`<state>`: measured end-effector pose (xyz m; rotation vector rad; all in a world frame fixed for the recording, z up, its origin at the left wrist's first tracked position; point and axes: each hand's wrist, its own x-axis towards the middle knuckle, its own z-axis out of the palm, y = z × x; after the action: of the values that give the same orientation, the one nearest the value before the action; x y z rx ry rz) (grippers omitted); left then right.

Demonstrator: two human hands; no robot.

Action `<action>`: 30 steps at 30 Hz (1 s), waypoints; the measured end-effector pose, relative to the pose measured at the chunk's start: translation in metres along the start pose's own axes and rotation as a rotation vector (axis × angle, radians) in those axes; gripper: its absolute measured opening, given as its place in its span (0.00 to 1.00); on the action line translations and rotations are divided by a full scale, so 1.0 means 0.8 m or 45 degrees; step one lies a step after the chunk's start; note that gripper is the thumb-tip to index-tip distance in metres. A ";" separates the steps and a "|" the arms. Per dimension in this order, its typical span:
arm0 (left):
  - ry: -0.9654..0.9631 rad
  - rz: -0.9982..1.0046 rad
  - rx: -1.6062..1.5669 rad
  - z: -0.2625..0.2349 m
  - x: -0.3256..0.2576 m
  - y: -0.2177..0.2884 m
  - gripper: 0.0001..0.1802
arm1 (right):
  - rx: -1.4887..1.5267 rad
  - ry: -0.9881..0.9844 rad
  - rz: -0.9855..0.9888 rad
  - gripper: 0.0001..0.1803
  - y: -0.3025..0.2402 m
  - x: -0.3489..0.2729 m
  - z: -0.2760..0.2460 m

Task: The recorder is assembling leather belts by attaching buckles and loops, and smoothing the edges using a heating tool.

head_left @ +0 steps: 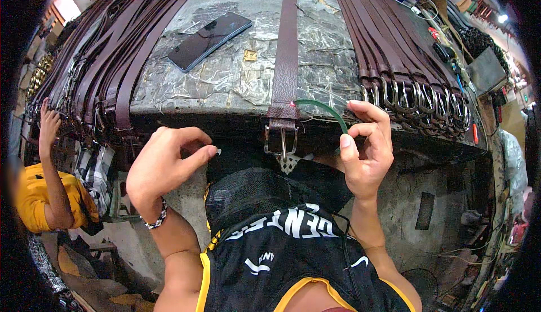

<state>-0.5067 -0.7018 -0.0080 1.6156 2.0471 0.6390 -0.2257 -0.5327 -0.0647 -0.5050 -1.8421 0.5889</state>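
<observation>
Belt point(286, 52) over table edge point(197, 110), room alongside, right fingers point(349, 151) pinching green strip point(322, 106), left fingers point(190, 136) apart

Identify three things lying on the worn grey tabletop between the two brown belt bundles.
A black rectangular phone, a small yellow square and a single brown leather belt lie there. The tabletop beneath them is covered and cannot be seen.

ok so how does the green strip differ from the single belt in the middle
The green strip is narrow and green, while the middle belt is clearly wider and dark brown. The strip arcs from near the belt's loop to the fingers of the right hand; the belt lies straight on the worktop. The belt ends in a metal buckle, but the strip shows none. Both are long, slim bands.
</observation>
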 end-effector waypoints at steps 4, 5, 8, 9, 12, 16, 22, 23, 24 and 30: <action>-0.083 0.018 -0.029 0.003 0.009 0.018 0.16 | -0.004 -0.003 -0.018 0.05 -0.001 0.001 -0.002; -0.049 0.082 -0.054 0.010 0.011 0.012 0.16 | -0.017 -0.012 -0.022 0.05 -0.001 0.001 -0.003; -0.072 0.098 -0.045 0.014 0.015 0.018 0.17 | -0.013 -0.016 -0.028 0.05 -0.001 0.001 -0.002; -0.072 0.099 -0.046 0.015 0.017 0.022 0.17 | -0.014 -0.017 -0.028 0.05 0.000 0.001 -0.002; -0.119 0.059 -0.099 0.020 0.023 0.031 0.18 | -0.011 -0.010 -0.025 0.05 0.000 0.000 -0.002; 0.016 0.232 -0.226 0.043 0.032 0.034 0.17 | 0.051 0.005 0.011 0.05 -0.001 0.000 -0.003; 0.240 0.166 -0.795 0.081 0.045 0.046 0.14 | 0.215 0.055 0.056 0.05 0.005 -0.002 -0.003; 0.228 0.153 -0.913 0.083 0.047 0.049 0.16 | 0.256 0.065 0.060 0.05 0.006 -0.002 -0.003; 0.230 0.150 -0.911 0.085 0.051 0.052 0.16 | 0.259 0.064 0.060 0.05 0.006 -0.002 -0.002; 0.283 0.010 -0.996 0.095 0.059 0.059 0.16 | 0.310 0.104 0.063 0.05 0.005 -0.004 0.003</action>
<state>-0.4344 -0.6397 -0.0428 1.1141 1.5963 1.4502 -0.2267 -0.5319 -0.0700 -0.4061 -1.6572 0.8025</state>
